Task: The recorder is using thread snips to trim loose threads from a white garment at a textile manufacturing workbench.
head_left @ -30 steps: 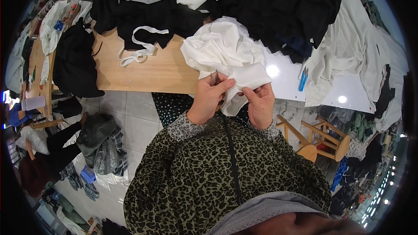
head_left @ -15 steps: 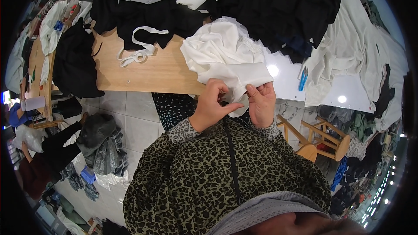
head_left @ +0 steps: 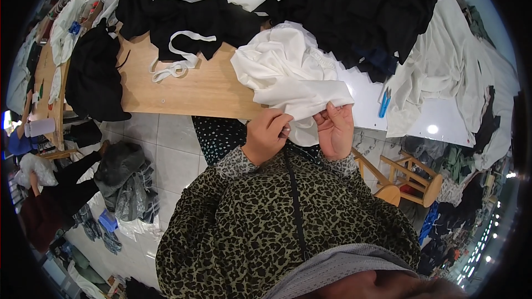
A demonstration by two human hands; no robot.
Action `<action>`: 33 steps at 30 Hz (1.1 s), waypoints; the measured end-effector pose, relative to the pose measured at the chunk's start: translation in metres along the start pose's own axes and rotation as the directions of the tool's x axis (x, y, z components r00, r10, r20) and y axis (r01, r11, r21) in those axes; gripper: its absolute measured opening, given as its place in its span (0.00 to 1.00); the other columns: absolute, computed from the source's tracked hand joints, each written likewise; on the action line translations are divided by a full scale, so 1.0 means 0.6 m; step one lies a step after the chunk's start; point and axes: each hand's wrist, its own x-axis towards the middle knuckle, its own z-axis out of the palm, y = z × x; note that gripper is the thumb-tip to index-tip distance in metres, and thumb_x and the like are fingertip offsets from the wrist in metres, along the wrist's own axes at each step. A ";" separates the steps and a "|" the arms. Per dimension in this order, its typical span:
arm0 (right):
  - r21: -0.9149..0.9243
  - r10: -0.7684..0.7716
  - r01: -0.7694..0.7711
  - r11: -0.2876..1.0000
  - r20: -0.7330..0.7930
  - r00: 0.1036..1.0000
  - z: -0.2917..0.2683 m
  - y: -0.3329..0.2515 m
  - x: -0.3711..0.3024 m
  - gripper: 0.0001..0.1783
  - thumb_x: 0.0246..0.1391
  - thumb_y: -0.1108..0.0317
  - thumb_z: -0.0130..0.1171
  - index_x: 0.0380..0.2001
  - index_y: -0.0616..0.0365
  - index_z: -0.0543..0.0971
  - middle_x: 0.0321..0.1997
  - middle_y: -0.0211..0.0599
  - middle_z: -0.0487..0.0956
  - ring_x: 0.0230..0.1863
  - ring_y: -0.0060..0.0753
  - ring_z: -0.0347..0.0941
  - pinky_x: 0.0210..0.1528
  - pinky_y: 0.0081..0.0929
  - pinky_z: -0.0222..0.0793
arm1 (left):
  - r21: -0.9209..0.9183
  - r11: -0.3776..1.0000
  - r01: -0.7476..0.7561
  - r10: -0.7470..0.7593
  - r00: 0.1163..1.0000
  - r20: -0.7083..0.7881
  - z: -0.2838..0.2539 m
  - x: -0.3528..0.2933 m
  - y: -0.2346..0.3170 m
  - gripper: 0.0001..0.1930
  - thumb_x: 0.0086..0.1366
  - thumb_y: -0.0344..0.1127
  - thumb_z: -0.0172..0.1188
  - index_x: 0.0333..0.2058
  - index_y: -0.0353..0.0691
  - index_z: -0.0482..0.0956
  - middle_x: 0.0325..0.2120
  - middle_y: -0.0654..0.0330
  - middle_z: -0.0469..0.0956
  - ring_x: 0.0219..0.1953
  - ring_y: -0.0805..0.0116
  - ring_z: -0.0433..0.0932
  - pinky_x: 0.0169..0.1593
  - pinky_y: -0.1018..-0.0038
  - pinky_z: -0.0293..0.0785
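A bunched white cloth garment (head_left: 288, 72) lies on the table, its near edge hanging over the front. My right hand (head_left: 336, 133) is palm up at its right end, thumb on top and fingers underneath, pinching the folded edge. My left hand (head_left: 267, 137) is closed beside the hanging part, thumb and fingertips pressed together. Whatever may be between those fingertips is too small to make out. A pair of blue thread snips (head_left: 384, 103) lies on the white tabletop to the right.
Black garments (head_left: 354, 11) are heaped at the back, with grey and white ones behind left. A white tape (head_left: 176, 69) curls on the wooden tabletop (head_left: 210, 97). White cloth (head_left: 424, 77) drapes at the right. Wooden stools (head_left: 415, 177) are below right; another person (head_left: 50, 205) is at far left.
My left thumb, stretched out before, has closed against the fingers. My right hand has turned its palm further up, and the garment's held edge has shifted slightly right.
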 end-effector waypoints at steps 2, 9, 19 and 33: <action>-0.063 -0.031 0.028 0.998 -0.042 0.999 0.004 -0.004 0.000 0.21 0.56 0.76 0.47 0.53 0.57 0.58 0.42 0.33 0.72 0.40 0.25 0.72 0.48 0.29 0.72 | 0.076 0.992 -0.105 0.111 0.991 -0.070 -0.009 0.001 -0.005 0.14 0.40 0.17 0.60 0.30 0.36 0.77 0.25 0.57 0.71 0.22 0.64 0.73 0.22 0.75 0.69; -0.094 -0.045 0.040 0.995 -0.046 0.998 0.007 -0.003 -0.005 0.22 0.56 0.77 0.47 0.53 0.57 0.58 0.44 0.34 0.72 0.41 0.25 0.72 0.47 0.28 0.72 | 0.132 0.965 -0.225 0.241 0.963 -0.122 -0.019 -0.001 -0.016 0.15 0.40 0.17 0.60 0.31 0.35 0.78 0.25 0.58 0.71 0.20 0.66 0.71 0.21 0.77 0.67; -0.162 0.071 -0.089 0.983 -0.114 0.991 -0.014 0.005 -0.018 0.23 0.55 0.78 0.47 0.54 0.59 0.57 0.50 0.39 0.69 0.46 0.31 0.71 0.50 0.30 0.69 | -0.097 0.990 0.100 -0.096 0.994 0.050 -0.028 0.011 -0.009 0.12 0.47 0.20 0.61 0.34 0.34 0.77 0.29 0.58 0.70 0.21 0.71 0.68 0.24 0.80 0.66; -0.039 0.090 -0.088 0.995 0.042 0.995 0.018 -0.013 -0.016 0.25 0.56 0.74 0.47 0.56 0.56 0.55 0.51 0.36 0.68 0.48 0.31 0.70 0.47 0.29 0.69 | -0.458 0.143 0.877 -0.642 0.435 0.631 -0.020 0.080 0.039 0.10 0.57 0.33 0.62 0.36 0.36 0.76 0.24 0.71 0.71 0.20 0.88 0.61 0.21 0.88 0.55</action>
